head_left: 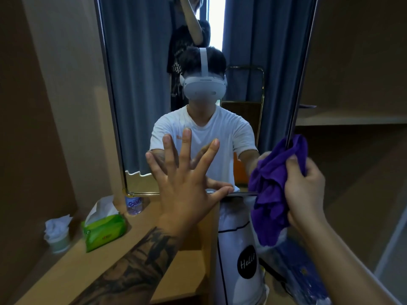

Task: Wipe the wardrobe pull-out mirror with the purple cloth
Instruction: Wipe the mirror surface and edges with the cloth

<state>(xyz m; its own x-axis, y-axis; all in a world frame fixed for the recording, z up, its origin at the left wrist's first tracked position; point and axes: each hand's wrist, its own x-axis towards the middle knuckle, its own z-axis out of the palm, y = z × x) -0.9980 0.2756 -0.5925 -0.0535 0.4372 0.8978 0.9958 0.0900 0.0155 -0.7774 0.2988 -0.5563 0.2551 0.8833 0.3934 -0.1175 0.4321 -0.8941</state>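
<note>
Nearest the camera, at about 7 o'clock, a tattooed forearm runs up to the left hand [187, 190], which is spread wide with fingers fanned and the palm toward the mirror [141, 84]; the thumb lies along the mirror's lower edge, and whether the palm presses the glass cannot be told. At 4 o'clock the right hand [305, 192] is closed around the purple cloth [273, 190], fingers curled into its folds. The cloth bunches out to the left of and above that grip, its top corner overlapping the mirror's right frame edge at about 3 o'clock, and a loose tail hangs below the fist.

The mirror fills the upper centre, standing tall and narrow, and reflects a person in a white T-shirt wearing a headset, blue curtains, and a second person in a dark shirt behind.

At 8 o'clock, on a wooden shelf [72, 260], sit a green tissue pack [103, 230], a small cup stuffed with white paper [57, 236], and a water bottle [134, 204] just under the mirror's lower left corner. Below the cloth, at 5 o'clock, stands a white bin bearing a black "Hello" sticker [246, 264].
</note>
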